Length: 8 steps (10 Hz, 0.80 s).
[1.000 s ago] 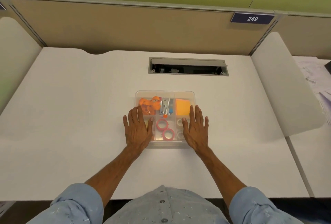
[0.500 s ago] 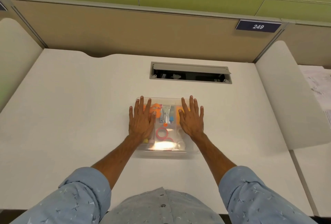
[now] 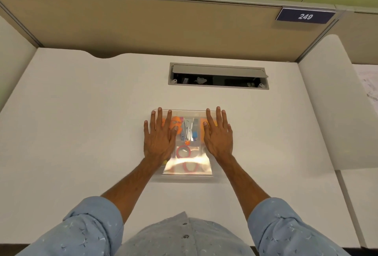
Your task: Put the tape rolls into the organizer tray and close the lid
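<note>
Both palms lie flat on the clear lid [image 3: 187,170] of the organizer tray [image 3: 217,176], which sits in the middle of the white desk [image 3: 81,122]. The left hand [image 3: 159,141] covers the tray's left side with its fingers spread and straight, tips reaching the far edge; the right hand [image 3: 218,138] does the same on the right side. Neither hand grips anything: the fingers are splayed, just resting on the plastic, and the two hands are apart with the tray's middle strip showing between them.

Through the lid, two red tape rolls [image 3: 183,152] lie in the near middle compartment, one behind the other (the nearer one is half lost in glare off the plastic). Beyond them a stapler [image 3: 188,130] sits in the far middle slot, with orange items [image 3: 176,124] partly hidden under the left fingers.

Behind the tray an open cable hatch [image 3: 217,76] is cut into the desk, and a plate reading 249 [image 3: 305,16] hangs on the partition.
</note>
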Available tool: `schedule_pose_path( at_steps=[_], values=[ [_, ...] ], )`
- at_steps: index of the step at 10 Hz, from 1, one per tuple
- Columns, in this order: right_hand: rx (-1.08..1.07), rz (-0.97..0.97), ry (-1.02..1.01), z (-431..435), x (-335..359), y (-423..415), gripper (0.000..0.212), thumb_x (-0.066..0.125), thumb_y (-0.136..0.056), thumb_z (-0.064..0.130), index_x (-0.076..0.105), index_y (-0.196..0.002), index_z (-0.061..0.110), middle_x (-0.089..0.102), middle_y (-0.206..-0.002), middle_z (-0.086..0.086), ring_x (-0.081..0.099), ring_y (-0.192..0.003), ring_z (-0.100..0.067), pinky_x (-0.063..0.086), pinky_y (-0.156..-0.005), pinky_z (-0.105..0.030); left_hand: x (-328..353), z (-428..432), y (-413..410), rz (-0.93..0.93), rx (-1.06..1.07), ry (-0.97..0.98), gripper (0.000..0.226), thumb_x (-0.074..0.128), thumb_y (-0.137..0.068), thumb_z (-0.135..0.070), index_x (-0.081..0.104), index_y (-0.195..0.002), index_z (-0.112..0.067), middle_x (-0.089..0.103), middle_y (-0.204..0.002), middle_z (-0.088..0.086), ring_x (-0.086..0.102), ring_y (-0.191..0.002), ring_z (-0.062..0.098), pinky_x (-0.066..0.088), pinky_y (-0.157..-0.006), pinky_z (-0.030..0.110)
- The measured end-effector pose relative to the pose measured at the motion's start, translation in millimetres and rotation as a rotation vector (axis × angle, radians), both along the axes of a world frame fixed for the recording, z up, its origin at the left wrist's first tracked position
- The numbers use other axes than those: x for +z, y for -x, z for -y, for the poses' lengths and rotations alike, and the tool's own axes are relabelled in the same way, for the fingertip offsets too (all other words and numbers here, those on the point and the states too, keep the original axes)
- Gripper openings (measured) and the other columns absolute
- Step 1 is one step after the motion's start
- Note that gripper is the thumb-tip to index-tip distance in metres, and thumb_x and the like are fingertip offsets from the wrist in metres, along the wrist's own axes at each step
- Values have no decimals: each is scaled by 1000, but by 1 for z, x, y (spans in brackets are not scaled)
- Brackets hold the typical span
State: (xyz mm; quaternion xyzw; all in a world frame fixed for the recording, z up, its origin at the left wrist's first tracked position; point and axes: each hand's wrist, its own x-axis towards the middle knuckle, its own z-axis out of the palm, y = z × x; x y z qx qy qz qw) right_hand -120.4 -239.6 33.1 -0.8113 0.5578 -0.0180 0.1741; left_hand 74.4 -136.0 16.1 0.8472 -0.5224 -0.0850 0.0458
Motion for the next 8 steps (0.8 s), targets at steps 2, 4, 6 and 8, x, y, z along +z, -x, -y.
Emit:
schedule_pose_path(
  at_steps=[2,4,6,8],
  values=[
    [-31,109,-42,5,-4,1,60,34,-113,47,15,-169,35,-1,-180,4,-5,-168,-20,32,-130,-57,-7,1,-2,23,7,9,72,16,-106,-64,-3,-169,-33,-5,-181,3,-3,-168,30,12,-134,61],
    [22,-44,6,1,-2,0,63,27,-113,53,4,-170,36,-8,-180,1,-7,-168,-23,15,-134,-60,-3,1,-4,32,-33,-42,79,17,-104,-68,-6,-169,-30,-10,-180,7,-7,-168,32,9,-134,61],
    [35,-170,72,-9,14,-1,68,20,-112,57,-6,-170,32,-15,-179,-3,-11,-168,-26,1,-134,-61,13,-6,0,2,-54,-7,74,14,-106,-61,-4,-169,-28,-9,-180,8,-6,-168,30,4,-135,60],
    [49,-155,120,-20,24,-4,67,19,-115,51,-6,-170,22,-11,-180,-3,-9,-168,-22,-1,-134,-58,29,-9,8,-33,-128,32,73,9,-105,-58,-1,-170,-26,-11,-180,5,-7,-168,27,1,-136,55]
  ],
)
